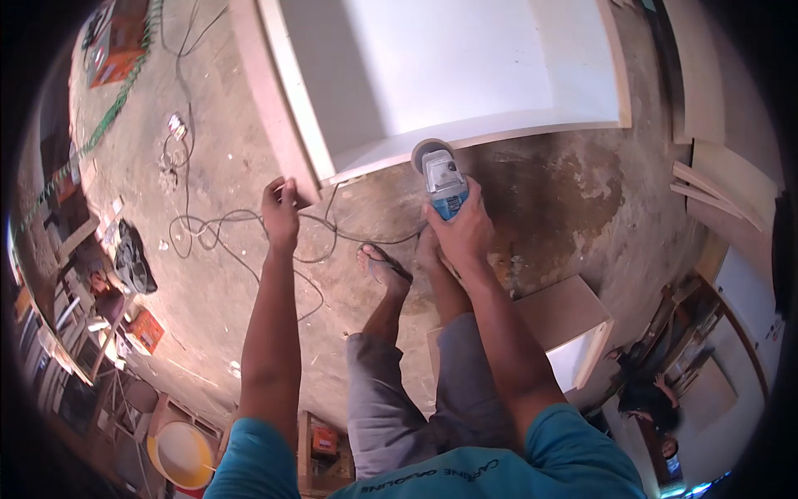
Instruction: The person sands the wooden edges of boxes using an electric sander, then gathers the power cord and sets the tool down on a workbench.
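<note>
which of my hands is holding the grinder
Your right hand: it holds the blue grinder, whereas your left hand is at the near end of the wooden board.

Stained floor (199,287)
Boards (731,175) at right, an orange box (118,46) upper left (green strand (117,108) beside it), a yellow-rimmed tub (180,455) lower left.

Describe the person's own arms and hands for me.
The left sleeve and right sleeve are short and teal, part of a teal shirt with dark lettering on its front. Below the sleeves, both arms are bare. The left hand and right hand wear no gloves, and no watch or bracelet shows.
</note>
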